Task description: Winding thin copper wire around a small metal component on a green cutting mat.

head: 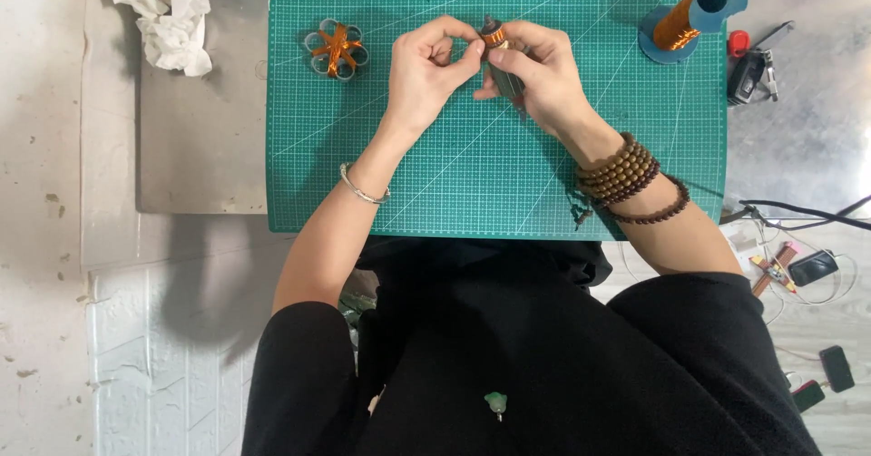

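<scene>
Upper centre of frame, above the green cutting mat (472, 184): right hand (544, 79) grip is clamped on the small motor armature (501, 61); left hand (426, 70) fingertips pinch at its copper end. Keep the armature steady. Wire spool (680, 25) stands upper right.

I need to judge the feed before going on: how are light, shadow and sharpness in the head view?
Head view: even, soft daylight; the green gridded cutting mat is sharp, without glare; the grey table shines pale at right; a faint shadow falls beneath the left forearm; the small dark copper-wound motor part between both hands is tiny, detail unclear.
</scene>
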